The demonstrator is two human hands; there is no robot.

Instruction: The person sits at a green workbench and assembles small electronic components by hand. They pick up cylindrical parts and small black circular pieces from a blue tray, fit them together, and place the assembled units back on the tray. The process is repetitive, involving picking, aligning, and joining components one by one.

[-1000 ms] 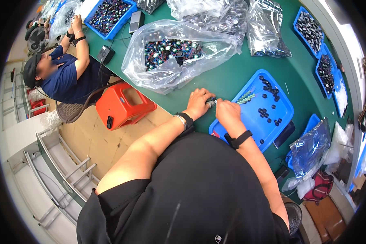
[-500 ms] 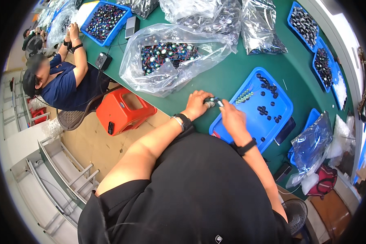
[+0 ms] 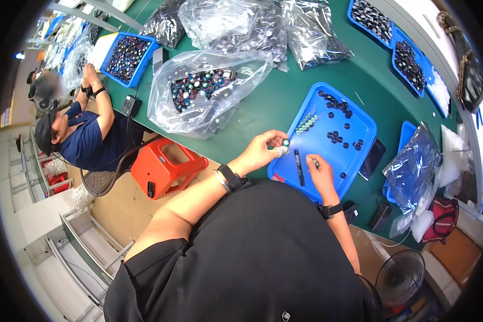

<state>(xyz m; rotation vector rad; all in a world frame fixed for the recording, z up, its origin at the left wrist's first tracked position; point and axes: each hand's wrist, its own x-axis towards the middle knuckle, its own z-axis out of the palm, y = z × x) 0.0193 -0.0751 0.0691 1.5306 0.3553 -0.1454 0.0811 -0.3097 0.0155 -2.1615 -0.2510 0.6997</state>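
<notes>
My left hand (image 3: 264, 150) is at the lower left edge of a blue tray (image 3: 327, 92). Its fingers are closed on small round green-faced parts (image 3: 285, 143), with pale metallic pieces under them. My right hand (image 3: 323, 176) is over the tray's near half, its fingers pinched round something small that I cannot make out. Between the hands a black marker pen (image 3: 299, 167) lies in the tray. Farther up, short rows of green parts (image 3: 306, 124) sit together, and several loose black round caps (image 3: 335, 137) are scattered to their right.
A clear plastic bag (image 3: 163, 102) of wired round parts lies open at the far left. More filled bags (image 3: 311, 37) stand behind. Blue bins (image 3: 370, 21) line the far right; a dark phone (image 3: 372, 160) is beside the tray. A co-worker (image 3: 86, 137) sits left, near a red stool (image 3: 169, 167).
The marker pen has left my right hand and now lies in the tray. My right hand has moved away from the left one. The whole view has shifted slightly.
</notes>
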